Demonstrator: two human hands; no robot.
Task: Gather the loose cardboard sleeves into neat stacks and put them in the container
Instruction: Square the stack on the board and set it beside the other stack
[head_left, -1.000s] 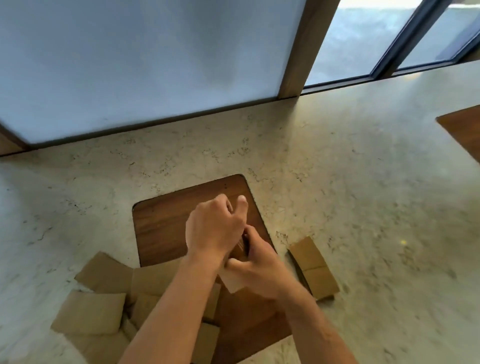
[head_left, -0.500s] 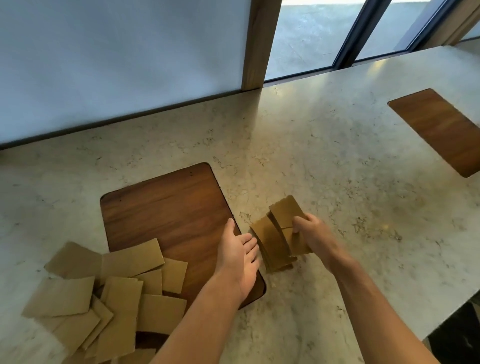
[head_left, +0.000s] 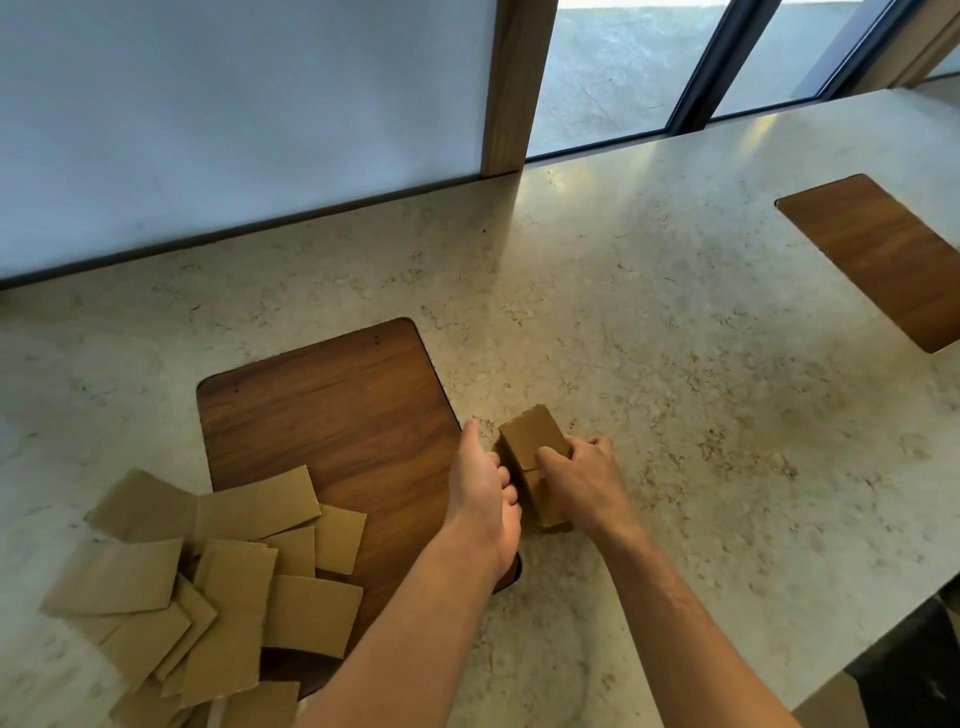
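While squared between both palms, stack of sleeves (head_left: 531, 457): on countertop (head_left: 675, 322), just off wooden inset's (head_left: 322, 415) right edge. Right hand (head_left: 582, 480) clamps it from above; left hand (head_left: 480, 499), flat, presses its side. Tap edges flush before lifting. Loose sleeves (head_left: 208, 587): near-left; container not visible.

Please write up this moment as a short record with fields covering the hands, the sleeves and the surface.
left hand: flat against the stack's left side
right hand: gripping the stack from the right
stack of sleeves: on edge on the stone counter, between both hands
loose sleeves: scattered pile, lower left, partly on the wooden inlay
second wooden inlay: far right, bare
container: not in view
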